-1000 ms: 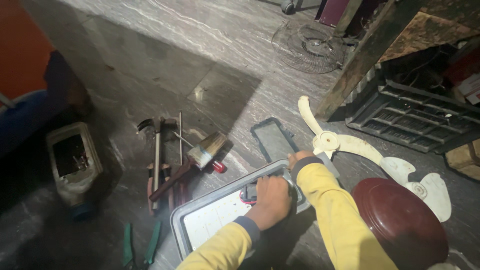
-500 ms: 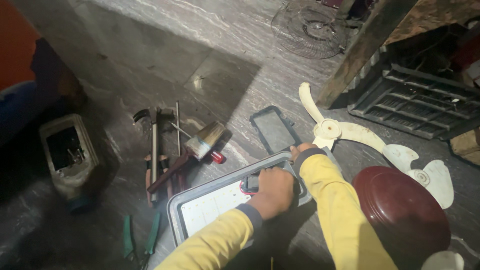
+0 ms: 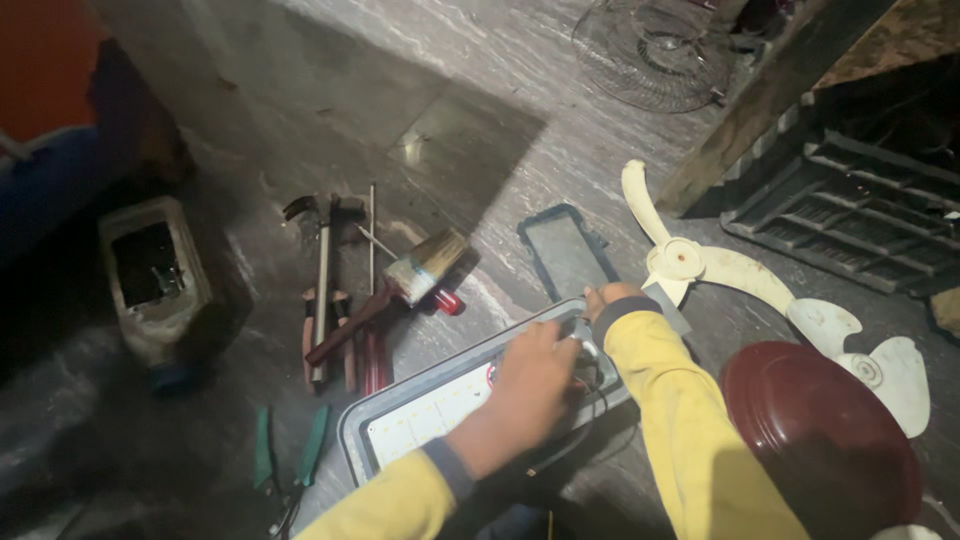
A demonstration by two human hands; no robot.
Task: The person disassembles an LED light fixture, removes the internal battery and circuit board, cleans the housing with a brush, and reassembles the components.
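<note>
- Head view: both hands work on a grey flat light panel (image 3: 440, 410) lying on the stone floor (image 3: 300, 90), its white board of small diodes facing up.
- Left hand (image 3: 530, 385) now lies curled over the panel's far end, fingers bent around a small part with red wiring; a moment earlier it sat lower on the tray.
- Right hand (image 3: 608, 298) pinches the panel's top corner, fingers closed on its rim, steadying it.
- Paintbrush (image 3: 425, 270), hammer (image 3: 320, 270), green-handled pliers (image 3: 290, 455) and a cream fan blade (image 3: 720, 270) lie alongside, untouched.
</note>
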